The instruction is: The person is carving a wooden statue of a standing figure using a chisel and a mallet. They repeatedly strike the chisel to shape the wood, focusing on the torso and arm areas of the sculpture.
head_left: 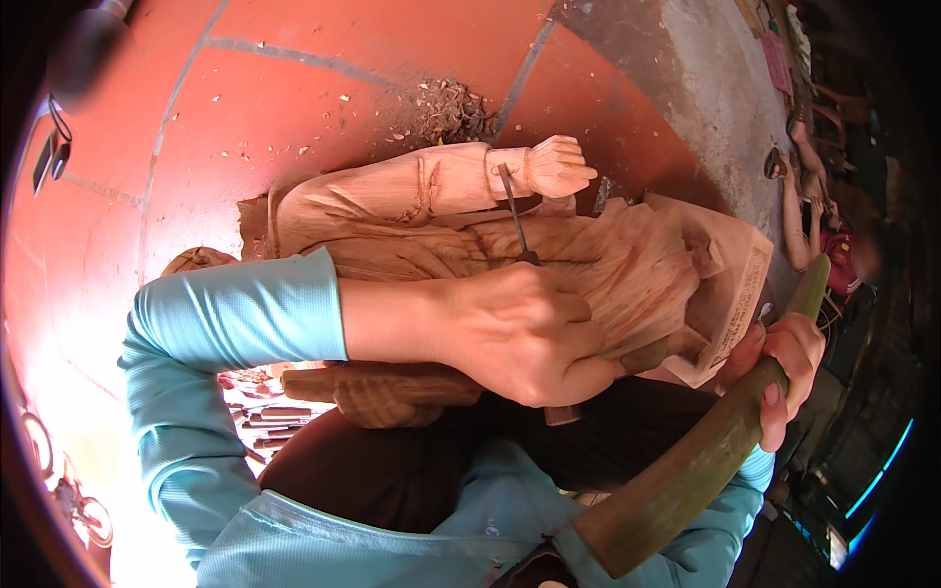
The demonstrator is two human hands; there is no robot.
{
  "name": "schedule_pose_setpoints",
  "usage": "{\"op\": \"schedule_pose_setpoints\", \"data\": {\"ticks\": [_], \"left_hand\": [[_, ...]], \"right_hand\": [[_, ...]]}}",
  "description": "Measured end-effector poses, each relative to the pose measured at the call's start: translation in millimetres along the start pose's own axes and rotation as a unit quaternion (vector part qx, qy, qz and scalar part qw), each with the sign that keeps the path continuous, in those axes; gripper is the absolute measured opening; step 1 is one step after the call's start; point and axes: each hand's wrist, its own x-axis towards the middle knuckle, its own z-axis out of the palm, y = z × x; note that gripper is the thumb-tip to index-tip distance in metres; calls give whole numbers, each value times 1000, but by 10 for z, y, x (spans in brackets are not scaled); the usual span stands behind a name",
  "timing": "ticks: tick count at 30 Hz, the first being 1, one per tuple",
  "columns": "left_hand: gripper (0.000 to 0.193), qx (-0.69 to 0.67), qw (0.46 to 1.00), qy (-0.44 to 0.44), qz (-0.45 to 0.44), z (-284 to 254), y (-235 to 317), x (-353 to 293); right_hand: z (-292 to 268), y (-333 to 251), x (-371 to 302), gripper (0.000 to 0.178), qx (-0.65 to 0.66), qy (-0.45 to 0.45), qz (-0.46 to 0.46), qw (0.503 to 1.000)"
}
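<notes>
A carved wooden statue [431, 235] lies on its side across in front of me, with draped folds and a raised forearm ending in a carved fist [561, 169]. My left hand [529, 328] is closed round the handle of a chisel [514, 208], whose thin blade points away from me. The blade's tip rests at a small round detail on the carved cuff [505, 169]. My right hand [784, 367], off to the right, grips a long greenish-brown wooden club [686, 470], its thick end slanting down toward my lap. Between club and chisel there is a gap.
Red floor tiles [294, 98] spread beyond the statue, with a heap of wood shavings [456, 113] and scattered chips. Several tools [270, 421] lie on the floor at my left. Another carved wooden piece [382, 392] shows beneath my left arm. A person [818, 216] sits at the far right.
</notes>
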Motion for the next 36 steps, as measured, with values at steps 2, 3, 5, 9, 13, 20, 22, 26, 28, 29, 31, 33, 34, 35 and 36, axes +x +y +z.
{"op": "schedule_pose_setpoints", "data": {"ticks": [2,3,5,9,13,20,22,26,28,29,31,33,34,35,36], "left_hand": [[39,3,1000,14,-3,-82,94,139],[39,0,1000,24,-5,-130,141,205],[34,114,993,23,-10,-130,-19,245],[14,-42,972,107,-203,-338,-524,608],[19,-250,848,221,-411,-689,-972,651],[14,-290,752,351,-477,-627,-1213,527],[13,-295,745,364,-475,-641,-1212,561],[13,-317,739,386,-451,-655,-1193,553],[13,-327,735,401,-438,-653,-1164,550],[13,-328,729,412,-438,-648,-1144,552],[13,-330,716,433,-437,-632,-1085,557],[14,-304,739,436,-414,-604,-1018,569],[14,-293,750,436,-403,-584,-999,578],[14,-290,749,435,-406,-595,-970,590],[15,-290,748,434,-410,-592,-947,609]], "right_hand": [[-32,59,24,64,-24,-43,-18,999],[-44,97,28,62,-36,-64,-27,997],[-16,224,-7,53,-26,-52,-1,998],[-28,350,-214,16,38,-42,226,973],[261,287,-116,31,141,-1,421,896],[261,317,-127,39,177,-35,474,862],[268,295,-103,35,146,-41,447,881],[272,281,-79,24,163,-44,466,869],[265,282,-104,24,167,-44,472,865],[263,285,-103,26,167,-47,470,866],[272,301,-95,30,167,-55,467,867],[296,323,32,37,153,-78,428,887],[309,345,130,40,145,-89,410,896],[360,390,252,45,151,-88,394,902],[407,450,384,50,155,-87,380,908]]}}
